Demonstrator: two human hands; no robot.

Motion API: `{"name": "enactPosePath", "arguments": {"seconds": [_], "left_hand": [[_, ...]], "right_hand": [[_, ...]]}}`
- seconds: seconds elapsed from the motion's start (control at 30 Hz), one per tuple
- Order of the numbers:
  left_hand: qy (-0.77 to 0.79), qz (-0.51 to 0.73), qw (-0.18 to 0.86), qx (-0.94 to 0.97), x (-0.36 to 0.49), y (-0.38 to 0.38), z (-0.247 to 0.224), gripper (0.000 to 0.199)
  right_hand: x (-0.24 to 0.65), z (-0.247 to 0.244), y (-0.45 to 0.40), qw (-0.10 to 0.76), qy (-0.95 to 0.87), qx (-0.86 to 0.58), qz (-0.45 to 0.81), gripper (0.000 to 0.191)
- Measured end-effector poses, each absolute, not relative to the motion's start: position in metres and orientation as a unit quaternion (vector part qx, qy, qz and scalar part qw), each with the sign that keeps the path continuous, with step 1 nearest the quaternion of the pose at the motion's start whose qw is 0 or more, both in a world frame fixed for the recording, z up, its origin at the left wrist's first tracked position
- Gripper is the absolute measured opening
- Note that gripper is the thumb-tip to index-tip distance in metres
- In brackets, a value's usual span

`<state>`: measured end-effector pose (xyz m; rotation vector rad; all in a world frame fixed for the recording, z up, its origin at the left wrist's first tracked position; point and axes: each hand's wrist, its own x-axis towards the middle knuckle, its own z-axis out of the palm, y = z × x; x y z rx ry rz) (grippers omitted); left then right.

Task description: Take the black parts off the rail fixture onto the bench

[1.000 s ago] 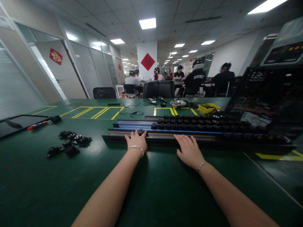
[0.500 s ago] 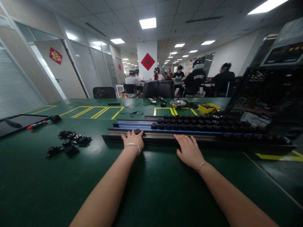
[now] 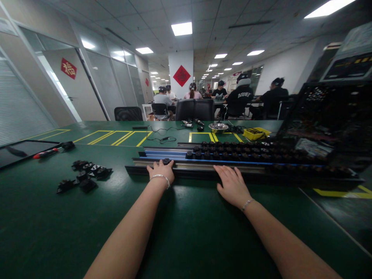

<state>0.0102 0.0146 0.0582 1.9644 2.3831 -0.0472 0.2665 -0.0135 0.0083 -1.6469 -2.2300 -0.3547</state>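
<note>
My left hand (image 3: 161,173) is at the left end of the nearest long black rail (image 3: 194,174), which has a silvery channel. Its fingers close round a small round-topped black piece (image 3: 166,161) seated in that rail; their tips are partly hidden. My right hand (image 3: 231,185) lies further right with its fingers stretched out flat over the same rail, thumb apart, holding nothing. Behind it runs a rail with a blue strip (image 3: 162,154), and rows of similar black pieces (image 3: 225,155) sit along the rails to the right.
Loose black parts (image 3: 87,174) lie in a pile on the green table (image 3: 186,240) to the left, near a red-handled screwdriver (image 3: 46,153). A metal bowl (image 3: 217,127), a yellow tray (image 3: 255,133) and cables are at the back. Several people sit beyond.
My left hand has shifted slightly left along the rail, and the small black piece has moved left with it. My right hand has stayed in place.
</note>
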Motion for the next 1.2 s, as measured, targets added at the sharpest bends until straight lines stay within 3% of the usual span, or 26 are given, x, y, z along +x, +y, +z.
{"name": "enactPosePath", "arguments": {"seconds": [1.2], "left_hand": [[0.783, -0.022, 0.056, 0.62, -0.014, 0.019, 0.069, 0.063]], "right_hand": [[0.266, 0.009, -0.014, 0.165, -0.787, -0.581, -0.125, 0.059]]}}
